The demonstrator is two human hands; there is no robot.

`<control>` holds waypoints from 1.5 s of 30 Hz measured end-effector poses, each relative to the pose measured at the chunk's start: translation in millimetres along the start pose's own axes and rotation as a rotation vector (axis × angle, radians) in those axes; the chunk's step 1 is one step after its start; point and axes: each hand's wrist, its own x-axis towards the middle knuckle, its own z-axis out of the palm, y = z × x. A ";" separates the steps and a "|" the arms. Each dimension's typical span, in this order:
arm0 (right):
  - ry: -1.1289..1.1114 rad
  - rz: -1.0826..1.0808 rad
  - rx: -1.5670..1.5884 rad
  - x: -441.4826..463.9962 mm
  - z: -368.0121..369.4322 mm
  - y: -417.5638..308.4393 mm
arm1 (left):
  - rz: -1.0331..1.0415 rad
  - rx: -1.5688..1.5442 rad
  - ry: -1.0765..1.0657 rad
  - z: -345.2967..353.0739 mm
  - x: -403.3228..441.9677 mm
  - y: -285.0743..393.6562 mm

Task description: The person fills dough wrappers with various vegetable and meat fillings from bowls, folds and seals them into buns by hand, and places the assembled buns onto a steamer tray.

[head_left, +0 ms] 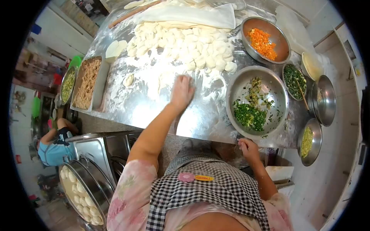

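The left hand [182,93] is resting loosely curled on the floury table [154,111], left of the large greens bowl [284,101], its grip unclear. The right hand [249,150] is bending just below that bowl, its hold hidden; dough pieces [185,44] are lying up and left of the bowl.

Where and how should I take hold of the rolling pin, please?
Probably best: grip the rolling pin near its left end, from above, hand closing across it. It is long, thin and round, lies flat on the table, and that end reaches past the white sheet.
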 end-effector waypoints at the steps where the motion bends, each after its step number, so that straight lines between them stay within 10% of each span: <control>1: 0.013 -0.014 -0.007 -5.2 -0.7 4.5 | -0.001 0.060 0.051 1.6 20.9 -5.6; 9: 0.194 0.143 -0.068 -62.9 7.3 43.6 | -0.209 0.045 -0.244 -26.4 104.9 2.2; 12: 0.154 0.137 -0.027 -71.6 16.8 55.1 | 0.282 0.127 -0.135 -55.5 56.7 -8.6; 17: 0.089 0.170 0.000 -51.7 21.3 16.4 | 0.388 0.142 -0.544 -71.0 -60.4 -34.3; 22: 0.099 -0.047 -0.009 -32.5 25.4 -15.3 | 0.321 0.073 -0.276 -35.3 -51.9 -17.4; 26: 0.024 -0.098 -0.030 -17.2 32.8 -20.3 | 0.532 0.244 -0.570 -9.7 -56.4 -19.3; 37: -0.094 -0.181 -0.070 -2.5 58.6 -38.0 | 0.154 0.281 -0.508 -9.4 -31.2 -5.1; 39: -0.115 -0.252 -0.107 5.4 60.6 -57.3 | -0.417 -0.752 -0.520 -21.2 -6.1 -43.2; 43: -0.181 -0.142 0.002 20.0 59.5 -73.0 | -0.322 0.622 0.309 -106.9 15.1 -127.9; 45: -0.249 -0.064 0.091 27.7 62.8 -95.6 | -0.494 0.693 0.040 -131.8 7.5 -196.2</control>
